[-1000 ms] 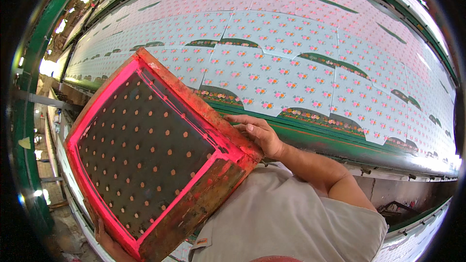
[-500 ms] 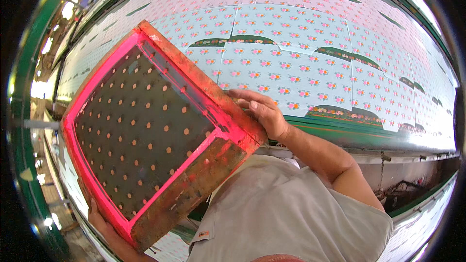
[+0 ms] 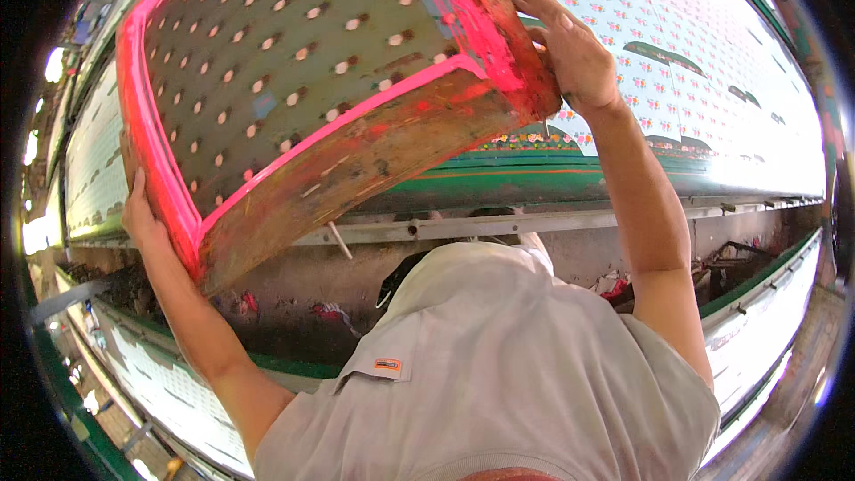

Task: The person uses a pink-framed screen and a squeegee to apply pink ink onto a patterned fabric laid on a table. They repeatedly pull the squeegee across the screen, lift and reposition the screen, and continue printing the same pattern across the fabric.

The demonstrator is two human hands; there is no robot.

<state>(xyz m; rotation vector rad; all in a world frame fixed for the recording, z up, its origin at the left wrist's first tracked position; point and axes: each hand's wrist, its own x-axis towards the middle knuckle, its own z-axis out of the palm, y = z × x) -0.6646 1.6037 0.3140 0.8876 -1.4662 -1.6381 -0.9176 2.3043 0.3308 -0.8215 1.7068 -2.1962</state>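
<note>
A screen-printing frame (image 3: 356,151) is held up tilted between my two hands. Its wooden border is stained red and brown, with bright pink strips around a dark mesh dotted with pale spots. My left hand (image 3: 144,214) grips the left side near the lower corner, its fingers partly hidden behind the wood. At the right side, my right hand (image 3: 574,58) is closed on the edge, with one finger extended along it. Beyond the frame lie light blue sheets (image 3: 592,13) printed with pink and orange flowers, on a long green-edged table (image 3: 525,174).
A metal rail (image 3: 445,230) runs along the table's near edge. Below it is an aisle with scraps of red and white cloth (image 3: 334,313). Another long table with pale printed sheets (image 3: 766,347) stands behind me. Several dark gaps show between the far sheets.
The frame has risen in view and tilted, covering more of the table. Both hands have moved up with it, still holding its sides. More of the aisle and my left arm now show.
</note>
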